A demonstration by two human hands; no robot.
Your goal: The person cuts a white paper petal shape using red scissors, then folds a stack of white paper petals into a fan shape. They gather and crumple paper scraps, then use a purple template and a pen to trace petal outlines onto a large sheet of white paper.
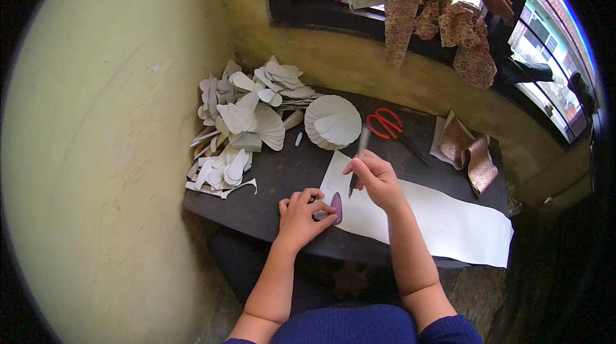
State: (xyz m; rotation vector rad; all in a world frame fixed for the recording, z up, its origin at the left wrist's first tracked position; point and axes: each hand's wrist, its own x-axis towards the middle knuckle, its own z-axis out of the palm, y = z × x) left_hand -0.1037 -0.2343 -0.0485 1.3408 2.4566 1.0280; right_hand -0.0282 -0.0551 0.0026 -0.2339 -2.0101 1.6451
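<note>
My right hand grips a pen with a grey upper barrel and a dark lower end. The pen's tip points down over the left part of a long white sheet. At the sheet's left end, my left hand has its fingers bent, with thumb and fingertips at a small purple rounded piece. A pale rounded piece lies beside the purple one, partly hidden by my left fingers. Whether the pen tip touches the sheet, I cannot tell.
Piles of white cut shapes cover the table's back left. A fanned round stack stands beside red-handled scissors. Shiny brownish strips lie at the right. Patterned scraps hang from the barred window; a wall rises at left.
</note>
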